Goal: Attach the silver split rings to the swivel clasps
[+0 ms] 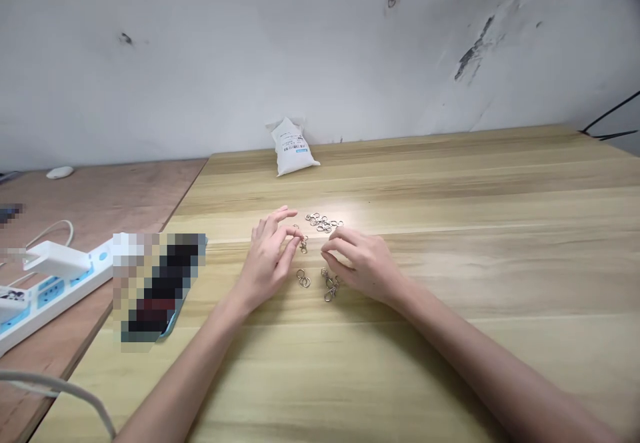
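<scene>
Left hand: While its thumb and forefinger pinch together on a small metal clasp [304, 247], the left hand [267, 259] has its other fingers raised.
Right hand: on the right hand [370, 266], thumb and forefinger curl close to each other; whether anything is between them, I cannot tell.
Handling: pieces this small probably want a light fingertip grip at the rim, with both forearms low for steadiness.
Spacing: keeping the groups apart seems wise, since rings could hook one another.
Loose metal: a near cluster [330, 287] lies beside the right thumb, linked rings [303, 279] between the hands, a far pile [324, 223] just beyond them.
Tabletop: the tabletop [525, 263] is pale, glossy wood grain.
Left side: a pixelated flat object [165, 289]; then a white power strip [70, 287] on a reddish-brown surface [150, 189].
Back: a white packet [296, 153] with a printed label, near a scuffed, chipped wall [320, 49].
Far right: thin black cables [613, 111].
</scene>
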A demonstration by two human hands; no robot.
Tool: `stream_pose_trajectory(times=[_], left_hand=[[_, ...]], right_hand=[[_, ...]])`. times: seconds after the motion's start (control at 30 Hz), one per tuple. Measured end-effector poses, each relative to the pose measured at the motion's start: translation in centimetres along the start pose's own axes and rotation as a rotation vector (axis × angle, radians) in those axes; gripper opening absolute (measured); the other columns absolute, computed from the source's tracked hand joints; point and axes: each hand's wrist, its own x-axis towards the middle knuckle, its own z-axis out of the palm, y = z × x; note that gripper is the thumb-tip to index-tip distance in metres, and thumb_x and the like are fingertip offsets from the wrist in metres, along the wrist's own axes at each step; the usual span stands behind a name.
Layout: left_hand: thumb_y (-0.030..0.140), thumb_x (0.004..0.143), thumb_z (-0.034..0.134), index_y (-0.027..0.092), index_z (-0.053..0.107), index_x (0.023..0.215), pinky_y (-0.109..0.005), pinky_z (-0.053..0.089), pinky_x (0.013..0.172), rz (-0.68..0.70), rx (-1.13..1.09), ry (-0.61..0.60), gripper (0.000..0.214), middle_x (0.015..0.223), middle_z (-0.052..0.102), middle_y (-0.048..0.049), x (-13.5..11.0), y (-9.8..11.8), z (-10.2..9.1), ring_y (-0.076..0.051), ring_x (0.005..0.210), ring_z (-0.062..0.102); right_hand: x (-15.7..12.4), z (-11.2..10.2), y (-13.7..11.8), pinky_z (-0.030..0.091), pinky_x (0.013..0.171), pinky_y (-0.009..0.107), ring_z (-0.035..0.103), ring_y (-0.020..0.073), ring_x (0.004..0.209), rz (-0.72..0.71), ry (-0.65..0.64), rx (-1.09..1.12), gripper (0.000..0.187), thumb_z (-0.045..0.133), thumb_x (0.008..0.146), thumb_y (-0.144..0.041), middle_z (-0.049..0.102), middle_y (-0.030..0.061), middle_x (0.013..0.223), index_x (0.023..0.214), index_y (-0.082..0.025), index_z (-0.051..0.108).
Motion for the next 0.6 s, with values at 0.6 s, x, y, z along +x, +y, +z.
stream_pose_trajectory(times=[0.6], left_hand=[[0.018, 0.097, 0.046, 0.019, 0.060, 0.096, -0.050, 0.037, 0.107, 0.136, 0.181, 0.001, 0.013, 0.143, 0.047, -0.0135, -0.1, 0.9, 0.2, -0.030, 0.142, 0.033]], right_hand=[[0.3, -0.9, 0.9, 0.041, 0.088, 0.039, 0.056, 0.0218, 0.101, 0.036, -0.002, 0.125, 0.019, 0.053, 0.096, -0.027, 0.067, 0.0085, 0.107, 0.105, -0.024, 0.071]])
